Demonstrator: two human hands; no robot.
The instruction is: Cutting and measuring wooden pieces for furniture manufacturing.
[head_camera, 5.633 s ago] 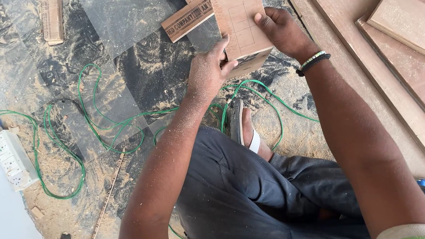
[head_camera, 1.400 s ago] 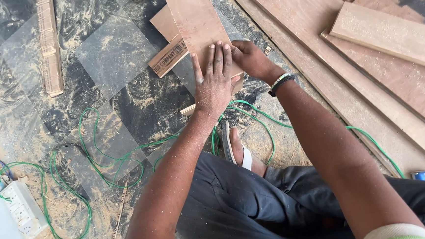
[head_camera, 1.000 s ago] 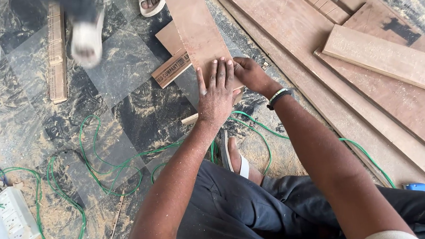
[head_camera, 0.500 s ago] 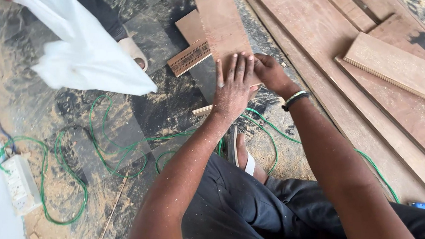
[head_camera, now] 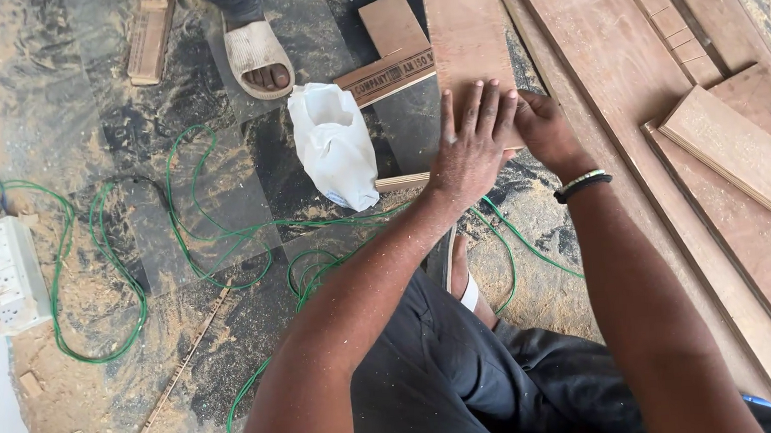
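Hands flat on smooth plywood strip (head_camera: 468, 33), left hand (head_camera: 470, 144) fingers spread, right hand (head_camera: 545, 131) fingers hidden, sawdust-strewn floor (head_camera: 99, 350)

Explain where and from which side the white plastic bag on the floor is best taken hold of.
Probably at the open, crumpled mouth at the far end of the white plastic bag, coming from above. The bag lies slumped on the floor with its rim gathered upward, offering loose folds to pinch. Both the left hand and right hand are on the plywood strip.

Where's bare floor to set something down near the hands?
Bare floor lies between the white bag and the wall socket box, crossed by green cable. Around both hands it is crowded: plywood strip, offcuts, stacked boards.
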